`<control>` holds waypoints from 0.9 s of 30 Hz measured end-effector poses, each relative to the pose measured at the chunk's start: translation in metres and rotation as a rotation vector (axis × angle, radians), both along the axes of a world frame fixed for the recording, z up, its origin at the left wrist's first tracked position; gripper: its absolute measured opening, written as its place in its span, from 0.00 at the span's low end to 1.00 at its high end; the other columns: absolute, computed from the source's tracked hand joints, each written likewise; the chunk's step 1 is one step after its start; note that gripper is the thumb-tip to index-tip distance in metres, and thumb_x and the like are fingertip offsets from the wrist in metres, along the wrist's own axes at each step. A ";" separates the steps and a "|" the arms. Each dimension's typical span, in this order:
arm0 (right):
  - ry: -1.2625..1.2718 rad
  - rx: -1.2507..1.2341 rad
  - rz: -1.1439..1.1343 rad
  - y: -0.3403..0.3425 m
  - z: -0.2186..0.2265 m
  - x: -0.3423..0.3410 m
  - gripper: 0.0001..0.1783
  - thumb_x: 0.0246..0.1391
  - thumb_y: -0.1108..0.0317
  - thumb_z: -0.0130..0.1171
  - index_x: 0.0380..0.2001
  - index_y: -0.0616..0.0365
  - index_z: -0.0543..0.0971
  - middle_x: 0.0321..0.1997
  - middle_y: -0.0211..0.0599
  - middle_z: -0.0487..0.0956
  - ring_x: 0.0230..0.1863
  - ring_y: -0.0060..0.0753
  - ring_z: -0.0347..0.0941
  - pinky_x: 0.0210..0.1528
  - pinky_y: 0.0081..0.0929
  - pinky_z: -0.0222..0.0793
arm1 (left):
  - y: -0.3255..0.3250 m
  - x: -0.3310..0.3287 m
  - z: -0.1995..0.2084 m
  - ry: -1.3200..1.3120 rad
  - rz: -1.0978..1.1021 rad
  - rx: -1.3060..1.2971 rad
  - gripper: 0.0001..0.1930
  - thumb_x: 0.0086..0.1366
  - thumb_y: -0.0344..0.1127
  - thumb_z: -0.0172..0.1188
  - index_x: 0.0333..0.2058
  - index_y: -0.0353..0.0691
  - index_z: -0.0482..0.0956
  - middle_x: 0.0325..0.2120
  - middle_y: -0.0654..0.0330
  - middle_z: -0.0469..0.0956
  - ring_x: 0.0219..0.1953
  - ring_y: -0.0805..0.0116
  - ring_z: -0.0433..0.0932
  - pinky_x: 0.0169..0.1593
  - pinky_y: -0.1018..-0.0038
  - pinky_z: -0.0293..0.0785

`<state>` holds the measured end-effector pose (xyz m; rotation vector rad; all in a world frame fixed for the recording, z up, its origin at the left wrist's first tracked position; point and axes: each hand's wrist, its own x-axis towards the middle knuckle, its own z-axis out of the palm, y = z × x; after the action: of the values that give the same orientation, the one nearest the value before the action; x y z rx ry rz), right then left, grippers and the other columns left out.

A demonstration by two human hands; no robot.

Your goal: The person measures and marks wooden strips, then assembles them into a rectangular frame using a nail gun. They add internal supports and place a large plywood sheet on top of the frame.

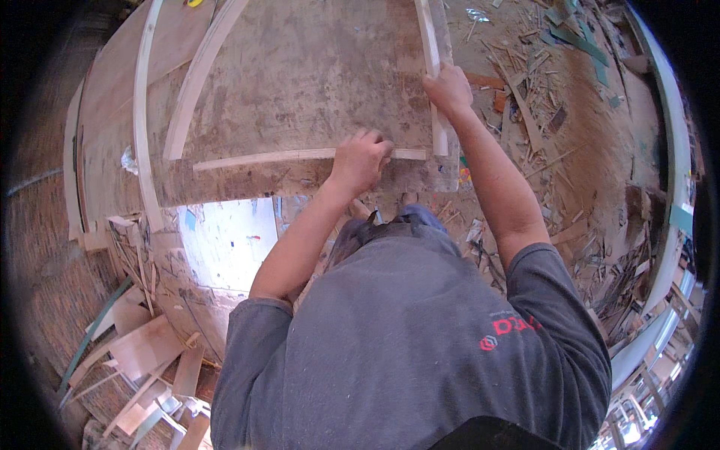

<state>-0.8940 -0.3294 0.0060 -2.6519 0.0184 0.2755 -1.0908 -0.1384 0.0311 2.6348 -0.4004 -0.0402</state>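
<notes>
A large worn plywood board [300, 82] lies flat in front of me. Along its near edge runs a thin light wooden strip [262, 158]; my left hand [362, 157] is closed on that strip near its right end. A second pale strip [430, 45] runs up the board's right edge. My right hand [448, 88] grips this strip and presses it against the board. The two strips meet at the board's near right corner [442, 146]. My grey shirt fills the lower middle of the view.
Two more long pale strips [196, 75] lie on the board's left part, one curving past its left edge [139, 112]. Wood scraps and offcuts [142, 360] litter the floor at lower left and at right [540, 97]. A white sheet [225, 240] lies below the board.
</notes>
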 end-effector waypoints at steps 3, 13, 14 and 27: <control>-0.006 -0.003 -0.028 0.004 -0.004 0.002 0.28 0.53 0.52 0.61 0.55 0.54 0.82 0.60 0.51 0.79 0.60 0.57 0.77 0.61 0.49 0.75 | -0.011 0.008 -0.006 -0.018 0.036 0.024 0.13 0.56 0.33 0.70 0.41 0.46 0.85 0.39 0.57 0.80 0.45 0.51 0.80 0.47 0.57 0.79; -0.007 0.120 -0.014 0.008 0.008 -0.008 0.29 0.53 0.51 0.64 0.52 0.60 0.83 0.50 0.56 0.84 0.53 0.55 0.82 0.57 0.49 0.76 | -0.031 0.011 -0.007 0.055 0.043 0.224 0.17 0.58 0.39 0.70 0.48 0.54 0.85 0.45 0.59 0.81 0.49 0.53 0.80 0.53 0.53 0.73; -0.036 0.188 0.006 0.002 0.004 -0.009 0.29 0.53 0.50 0.65 0.51 0.60 0.84 0.48 0.56 0.85 0.51 0.54 0.83 0.55 0.47 0.76 | -0.036 0.013 -0.005 0.097 0.030 0.282 0.21 0.58 0.40 0.70 0.52 0.56 0.84 0.47 0.59 0.82 0.52 0.55 0.80 0.56 0.53 0.71; -0.211 0.539 -0.031 -0.055 0.018 -0.020 0.35 0.68 0.40 0.50 0.47 0.68 0.82 0.38 0.62 0.82 0.43 0.56 0.78 0.52 0.45 0.69 | -0.038 0.006 0.052 -0.105 0.365 -0.027 0.62 0.40 0.83 0.68 0.69 0.47 0.70 0.61 0.55 0.74 0.66 0.56 0.70 0.70 0.36 0.51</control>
<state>-0.9139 -0.3841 0.0244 -2.1283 -0.0732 -0.0152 -1.0852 -0.1760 0.0834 2.6480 0.0509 0.2200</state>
